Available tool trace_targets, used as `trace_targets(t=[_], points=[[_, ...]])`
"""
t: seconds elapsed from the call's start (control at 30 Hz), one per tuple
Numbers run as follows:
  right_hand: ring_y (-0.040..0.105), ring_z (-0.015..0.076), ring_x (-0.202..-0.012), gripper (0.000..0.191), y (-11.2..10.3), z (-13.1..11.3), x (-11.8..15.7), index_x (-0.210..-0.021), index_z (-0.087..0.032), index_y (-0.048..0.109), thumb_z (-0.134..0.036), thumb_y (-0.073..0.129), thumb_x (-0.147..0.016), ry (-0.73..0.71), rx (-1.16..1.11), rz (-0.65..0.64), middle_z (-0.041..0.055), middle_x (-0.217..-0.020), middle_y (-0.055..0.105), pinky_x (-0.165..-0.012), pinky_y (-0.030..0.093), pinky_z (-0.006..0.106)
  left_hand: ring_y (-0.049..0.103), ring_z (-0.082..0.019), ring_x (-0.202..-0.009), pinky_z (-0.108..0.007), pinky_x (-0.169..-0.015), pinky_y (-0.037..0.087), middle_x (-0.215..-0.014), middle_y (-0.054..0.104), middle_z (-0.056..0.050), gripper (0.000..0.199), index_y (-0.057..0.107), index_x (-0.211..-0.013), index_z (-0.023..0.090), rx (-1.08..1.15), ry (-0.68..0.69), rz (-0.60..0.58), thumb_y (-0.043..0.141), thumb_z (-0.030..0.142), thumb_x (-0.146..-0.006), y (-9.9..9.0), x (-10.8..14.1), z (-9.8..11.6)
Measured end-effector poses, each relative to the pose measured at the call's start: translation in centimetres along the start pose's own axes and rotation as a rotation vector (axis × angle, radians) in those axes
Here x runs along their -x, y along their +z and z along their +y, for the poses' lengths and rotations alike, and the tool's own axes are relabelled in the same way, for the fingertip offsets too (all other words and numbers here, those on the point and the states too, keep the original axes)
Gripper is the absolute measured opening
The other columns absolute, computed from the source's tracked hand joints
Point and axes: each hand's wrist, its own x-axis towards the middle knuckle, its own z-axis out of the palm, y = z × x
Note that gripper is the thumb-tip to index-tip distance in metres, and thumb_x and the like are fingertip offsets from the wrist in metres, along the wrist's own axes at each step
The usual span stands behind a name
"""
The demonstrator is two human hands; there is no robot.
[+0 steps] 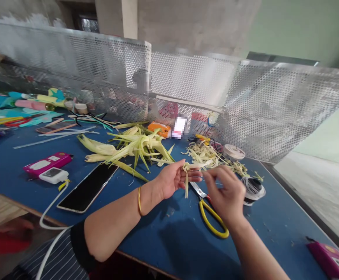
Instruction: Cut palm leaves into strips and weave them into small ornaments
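Observation:
My left hand (176,179) is palm up above the table, its thumb and fingers closed round a small knotted piece of pale corn husk (186,182), whose strips hang down and stick out to the right. My right hand (224,188) is just to the right, its thumb and index finger pinched together near the strip; whatever they hold is too small to make out. Beneath the right hand lie scissors with yellow handles (213,223), blades toward the left hand. Behind the left hand is a pile of green and pale husks (141,146).
A black-screened phone (89,188) and a magenta device (49,165) with a white cable lie at left. Husk shreds (202,153), a tape roll (233,152) and a thread spool (252,190) are at right. A perforated metal screen (187,77) borders the blue table's back.

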Motion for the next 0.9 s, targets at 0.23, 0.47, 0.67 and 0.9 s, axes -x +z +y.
trace_targets(t=[0.23, 0.47, 0.67, 0.9], points=[[0.062, 0.0189, -0.08, 0.015, 3.7, -0.1, 2.0, -0.078, -0.022, 0.057, -0.02, 0.05, -0.091, 0.081, 0.072, -0.234, 0.0046, -0.092, 0.068, -0.072, 0.039, 0.03, 0.06, -0.008, -0.058, -0.016, -0.039, 0.035, -0.095, 0.074, -0.012, 0.035, 0.072, -0.09, 0.009, -0.024, 0.082, 0.142, 0.052, 0.038, -0.094, 0.5, 0.4, 0.0], [0.054, 0.0165, -0.067, 0.016, 2.4, -0.5, 1.1, -0.066, -0.023, 0.04, -0.016, 0.045, -0.079, 0.176, -0.066, -0.324, 0.0006, -0.075, 0.061, -0.058, 0.036, 0.026, 0.066, -0.012, -0.07, -0.017, -0.042, 0.03, -0.094, 0.074, -0.013, 0.038, 0.074, -0.087, 0.01, -0.087, 0.099, 0.178, 0.051, 0.038, -0.094, 0.3, 0.5, 0.6], [0.053, 0.0168, -0.064, 0.013, 2.1, -0.3, 1.0, -0.063, -0.024, 0.04, -0.015, 0.046, -0.071, 0.124, 0.001, -0.403, -0.0003, -0.067, 0.059, -0.058, 0.036, 0.026, 0.069, -0.016, -0.077, -0.02, -0.043, 0.028, -0.094, 0.075, -0.015, 0.037, 0.074, -0.087, 0.009, -0.126, 0.086, 0.21, 0.053, 0.04, -0.093, -0.3, 0.2, 0.5], [0.044, 0.0141, -0.054, 0.02, 1.4, 1.0, 0.6, -0.059, -0.022, 0.045, -0.026, 0.053, -0.077, 0.341, -0.05, -0.546, -0.0033, -0.056, 0.05, -0.053, 0.029, 0.026, 0.07, -0.015, -0.077, -0.019, -0.042, 0.027, -0.096, 0.075, -0.017, 0.042, 0.072, -0.09, 0.008, -0.183, 0.106, 0.171, 0.045, 0.039, -0.097, -0.1, 0.4, 0.7]])
